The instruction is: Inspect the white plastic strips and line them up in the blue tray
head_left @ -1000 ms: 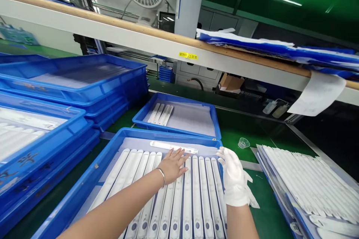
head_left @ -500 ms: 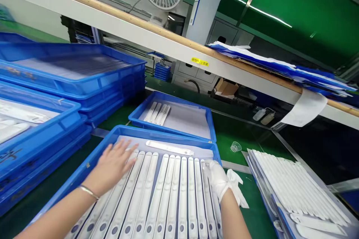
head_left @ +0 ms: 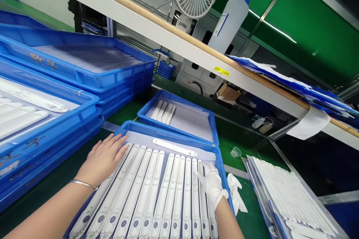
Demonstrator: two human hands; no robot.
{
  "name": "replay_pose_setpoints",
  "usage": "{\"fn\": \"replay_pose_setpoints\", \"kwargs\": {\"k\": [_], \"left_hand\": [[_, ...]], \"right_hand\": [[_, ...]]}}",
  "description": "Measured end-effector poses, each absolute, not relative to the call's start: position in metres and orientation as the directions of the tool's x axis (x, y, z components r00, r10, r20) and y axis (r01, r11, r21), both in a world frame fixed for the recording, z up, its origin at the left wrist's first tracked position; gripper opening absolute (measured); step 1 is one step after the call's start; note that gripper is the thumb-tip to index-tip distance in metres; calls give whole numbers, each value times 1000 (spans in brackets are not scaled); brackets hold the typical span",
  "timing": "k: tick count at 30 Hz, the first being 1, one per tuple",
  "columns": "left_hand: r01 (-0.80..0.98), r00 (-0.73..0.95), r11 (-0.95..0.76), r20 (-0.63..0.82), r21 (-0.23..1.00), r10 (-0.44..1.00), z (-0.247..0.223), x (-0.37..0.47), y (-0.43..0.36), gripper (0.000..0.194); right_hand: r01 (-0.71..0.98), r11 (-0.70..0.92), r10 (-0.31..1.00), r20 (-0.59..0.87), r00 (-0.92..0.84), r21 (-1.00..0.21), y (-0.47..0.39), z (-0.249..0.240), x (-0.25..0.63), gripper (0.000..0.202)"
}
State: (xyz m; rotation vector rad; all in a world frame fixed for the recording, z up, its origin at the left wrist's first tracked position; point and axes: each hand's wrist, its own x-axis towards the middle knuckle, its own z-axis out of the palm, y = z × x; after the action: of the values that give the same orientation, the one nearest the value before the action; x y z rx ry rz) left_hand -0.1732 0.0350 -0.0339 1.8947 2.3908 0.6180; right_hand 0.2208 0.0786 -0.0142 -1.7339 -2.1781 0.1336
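A blue tray in front of me holds a row of long white plastic strips, each with a dark oval near its lower end. One more strip lies crosswise along the tray's far side. My left hand, bare with a bracelet at the wrist, rests over the tray's left rim and the leftmost strips, fingers stretched out. My right hand, in a white glove, lies on the rightmost strips inside the right rim. Its fingers point away from me; whether they grip a strip is hidden.
Stacked blue trays stand at the left. Behind is another tray with several short white pieces. At right are a clear cup, a white glove and a stack of strips. A shelf crosses above, holding a bottle.
My left hand has moved left, from above the strips' far ends to the tray's left rim. My right hand stays by the rightmost strips. The camera view has shifted and tilted.
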Motion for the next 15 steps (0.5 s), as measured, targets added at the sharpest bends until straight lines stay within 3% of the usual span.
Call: {"fn": "replay_pose_setpoints", "kwargs": {"k": [15], "left_hand": [[895, -269, 170, 193, 413, 944, -36, -178, 36, 54]], "right_hand": [[855, 486, 871, 181, -456, -182, 24, -27, 204, 34]]}}
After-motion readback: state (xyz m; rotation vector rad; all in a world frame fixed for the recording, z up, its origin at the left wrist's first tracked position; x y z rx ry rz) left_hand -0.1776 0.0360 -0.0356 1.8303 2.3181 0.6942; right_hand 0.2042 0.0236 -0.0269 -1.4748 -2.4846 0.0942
